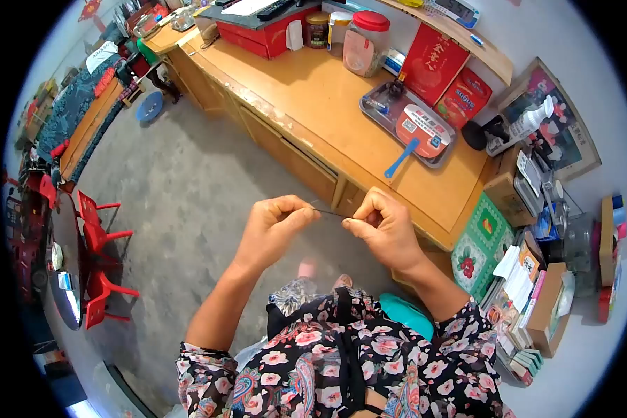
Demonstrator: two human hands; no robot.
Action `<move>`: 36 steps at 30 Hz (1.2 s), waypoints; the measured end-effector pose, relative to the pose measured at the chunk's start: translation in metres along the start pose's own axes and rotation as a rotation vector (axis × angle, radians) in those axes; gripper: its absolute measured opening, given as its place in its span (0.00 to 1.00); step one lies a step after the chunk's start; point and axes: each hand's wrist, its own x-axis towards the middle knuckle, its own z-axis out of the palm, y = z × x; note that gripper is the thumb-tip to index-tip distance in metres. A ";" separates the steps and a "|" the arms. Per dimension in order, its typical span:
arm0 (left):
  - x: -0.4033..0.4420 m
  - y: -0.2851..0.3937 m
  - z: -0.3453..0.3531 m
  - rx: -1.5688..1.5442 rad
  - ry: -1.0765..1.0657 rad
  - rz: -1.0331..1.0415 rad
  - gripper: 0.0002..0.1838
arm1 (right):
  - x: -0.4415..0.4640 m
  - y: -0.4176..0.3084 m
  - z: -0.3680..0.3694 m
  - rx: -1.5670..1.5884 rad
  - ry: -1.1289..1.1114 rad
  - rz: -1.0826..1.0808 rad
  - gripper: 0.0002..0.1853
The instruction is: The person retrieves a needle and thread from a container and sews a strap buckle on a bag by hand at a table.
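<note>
A thin dark cord (330, 212) runs in a short, nearly straight line between my two hands, in front of my body. My left hand (273, 228) pinches one end between thumb and forefinger. The other end is in the pinch of my right hand (386, 228), with the remaining fingers curled in. Whatever length of cord lies inside the fingers is hidden, and its exact kind is too small to make out. Both hands are held up over the floor, near the front edge of the wooden counter (285, 90).
On the counter stand a red-lidded jar (367, 43), a red box (258, 38) and a tray (439, 157) with a round-headed fan (423, 130). Books (519, 285) are stacked at the right. Red plastic chairs (101, 230) and a dark table (63, 279) stand left.
</note>
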 end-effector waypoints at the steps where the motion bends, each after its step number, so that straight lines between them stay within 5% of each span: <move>1: 0.000 -0.003 0.000 -0.005 0.004 -0.015 0.08 | -0.001 0.000 -0.001 -0.001 -0.001 0.002 0.09; 3: -0.001 -0.008 0.001 -0.011 0.011 -0.033 0.08 | -0.004 0.000 -0.001 0.218 -0.068 0.210 0.10; 9: -0.006 -0.019 0.008 -0.037 -0.038 -0.145 0.08 | -0.005 -0.007 0.002 0.673 -0.108 0.212 0.11; 23: -0.018 -0.064 0.009 0.026 0.025 -0.094 0.06 | -0.030 0.013 -0.033 0.526 -0.181 0.294 0.08; 25: -0.016 -0.061 0.007 0.313 0.139 0.279 0.08 | -0.032 0.020 -0.046 0.498 -0.217 0.349 0.06; 28: -0.025 -0.054 -0.015 0.348 0.158 0.255 0.12 | -0.040 0.039 -0.052 -0.811 -0.190 -0.022 0.13; 29: -0.030 -0.048 -0.019 0.299 0.168 0.147 0.13 | -0.046 0.043 -0.049 -0.806 -0.194 -0.020 0.13; 31: -0.039 -0.043 -0.020 0.311 0.100 0.151 0.16 | -0.047 0.036 -0.031 -0.678 -0.090 -0.146 0.14; 33: -0.045 -0.034 -0.005 0.219 -0.198 0.057 0.23 | -0.048 0.025 -0.007 -0.098 -0.221 0.180 0.13; 36: -0.049 -0.037 0.011 0.136 -0.300 -0.068 0.33 | -0.051 0.017 0.034 0.394 -0.225 0.359 0.10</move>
